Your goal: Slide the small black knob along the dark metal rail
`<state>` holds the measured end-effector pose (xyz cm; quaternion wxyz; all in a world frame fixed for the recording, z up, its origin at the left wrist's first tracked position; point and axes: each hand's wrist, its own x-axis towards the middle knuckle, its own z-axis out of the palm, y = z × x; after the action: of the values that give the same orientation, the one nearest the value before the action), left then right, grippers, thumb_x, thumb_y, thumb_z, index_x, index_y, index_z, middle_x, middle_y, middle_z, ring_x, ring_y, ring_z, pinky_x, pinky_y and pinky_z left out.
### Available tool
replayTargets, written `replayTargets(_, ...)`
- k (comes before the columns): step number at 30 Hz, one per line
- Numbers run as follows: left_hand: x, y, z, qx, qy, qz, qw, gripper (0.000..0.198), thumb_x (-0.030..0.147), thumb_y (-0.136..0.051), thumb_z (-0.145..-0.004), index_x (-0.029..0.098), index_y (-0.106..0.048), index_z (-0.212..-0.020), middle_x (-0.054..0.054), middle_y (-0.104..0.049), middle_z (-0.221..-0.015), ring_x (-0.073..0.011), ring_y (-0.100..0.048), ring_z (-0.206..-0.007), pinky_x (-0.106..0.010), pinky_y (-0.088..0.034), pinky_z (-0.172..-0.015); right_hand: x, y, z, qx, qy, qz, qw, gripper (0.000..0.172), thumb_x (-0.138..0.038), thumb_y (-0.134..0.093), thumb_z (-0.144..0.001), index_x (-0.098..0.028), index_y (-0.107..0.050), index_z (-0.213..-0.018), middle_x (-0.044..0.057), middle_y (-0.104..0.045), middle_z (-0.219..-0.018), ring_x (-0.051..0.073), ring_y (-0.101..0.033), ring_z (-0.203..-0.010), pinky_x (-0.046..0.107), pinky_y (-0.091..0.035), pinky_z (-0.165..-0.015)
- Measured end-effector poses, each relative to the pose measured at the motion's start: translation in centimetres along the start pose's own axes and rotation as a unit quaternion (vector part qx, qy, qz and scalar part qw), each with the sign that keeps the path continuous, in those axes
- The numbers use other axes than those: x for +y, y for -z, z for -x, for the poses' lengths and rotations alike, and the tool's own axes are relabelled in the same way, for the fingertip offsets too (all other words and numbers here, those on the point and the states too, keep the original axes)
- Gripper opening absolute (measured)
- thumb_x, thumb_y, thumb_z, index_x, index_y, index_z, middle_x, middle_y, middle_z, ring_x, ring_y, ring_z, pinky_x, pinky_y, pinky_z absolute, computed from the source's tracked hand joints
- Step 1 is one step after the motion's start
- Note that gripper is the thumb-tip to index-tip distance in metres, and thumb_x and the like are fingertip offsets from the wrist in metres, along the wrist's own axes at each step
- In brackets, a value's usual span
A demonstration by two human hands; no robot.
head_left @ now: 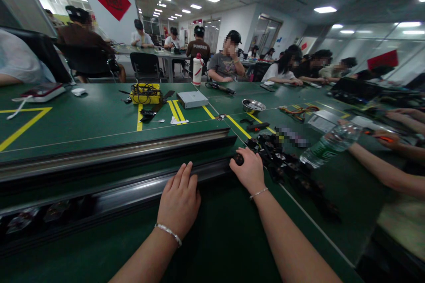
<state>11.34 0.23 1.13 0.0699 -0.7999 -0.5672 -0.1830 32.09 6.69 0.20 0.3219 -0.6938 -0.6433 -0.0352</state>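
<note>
A long black channel-shaped rail lies across the green table in front of me. My left hand rests on it with fingers stretched out and nothing in its grip. At the rail's right end, my right hand is curled round a small dark round part, whose exact kind I cannot make out. Dark parts with shiny pieces sit inside the rail at the far left. Just right of my right hand, a row of black small parts spreads over the table.
A second long rail lies behind the first. A water bottle and a co-worker's arm are at the right. Farther back are a yellow box of cables, a grey metal box, a metal bowl and a white flask.
</note>
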Motion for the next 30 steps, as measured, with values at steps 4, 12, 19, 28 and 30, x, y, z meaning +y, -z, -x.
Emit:
replayTargets(4, -0.04, 0.04, 0.00, -0.006, -0.002, -0.003, 1.000, 0.017, 0.019, -0.045, -0.077, 0.018, -0.057, -0.089, -0.010, -0.042, -0.135, -0.0234, -0.035, -0.126, -0.039, -0.037, -0.097, 0.01, -0.11, -0.04, 0.005, -0.001, -0.010, 1.000, 0.031, -0.032, -0.053, -0.067, -0.017, -0.061, -0.092, 0.009, -0.061, -0.108, 0.026, -0.048, -0.111, 0.046, -0.023, -0.099)
replayTargets(12, -0.07, -0.11, -0.03, 0.011, -0.007, 0.005, 1.000, 0.016, 0.019, -0.045, -0.076, 0.018, -0.057, -0.087, -0.010, -0.043, -0.134, -0.0241, -0.036, -0.125, -0.040, -0.038, -0.096, 0.28, -0.17, -0.18, 0.016, 0.006, -0.024, 1.000, 0.028, -0.030, -0.052, -0.067, -0.017, -0.063, -0.090, 0.009, -0.063, -0.104, 0.025, -0.051, -0.107, 0.043, -0.028, -0.097)
replayTargets(19, -0.11, -0.15, 0.01, 0.013, -0.005, 0.007, 1.000, 0.015, 0.019, -0.045, -0.076, 0.018, -0.057, -0.086, -0.010, -0.044, -0.133, -0.0246, -0.038, -0.124, -0.040, -0.040, -0.094, 0.47, -0.28, -0.24, 0.018, 0.013, -0.030, 0.999, 0.029, -0.029, -0.052, -0.067, -0.017, -0.064, -0.090, 0.009, -0.064, -0.103, 0.025, -0.052, -0.107, 0.043, -0.031, -0.096)
replayTargets(28, -0.08, -0.16, 0.03, 0.006, -0.004, 0.003, 1.000, 0.015, 0.018, -0.045, -0.077, 0.018, -0.057, -0.086, -0.010, -0.043, -0.134, -0.0244, -0.036, -0.125, -0.040, -0.039, -0.094, 0.82, -0.37, -0.44, 0.018, 0.015, -0.037, 0.999, 0.028, -0.028, -0.052, -0.066, -0.017, -0.064, -0.089, 0.009, -0.065, -0.100, 0.025, -0.053, -0.104, 0.041, -0.036, -0.093)
replayTargets(30, -0.09, -0.18, 0.05, 0.009, -0.005, 0.005, 1.000, 0.015, 0.018, -0.045, -0.076, 0.018, -0.057, -0.087, -0.010, -0.043, -0.134, -0.0245, -0.036, -0.125, -0.040, -0.039, -0.095, 0.89, -0.37, -0.45, 0.019, 0.018, -0.041, 0.999, 0.028, -0.027, -0.052, -0.066, -0.017, -0.064, -0.089, 0.008, -0.065, -0.098, 0.025, -0.054, -0.103, 0.041, -0.037, -0.092)
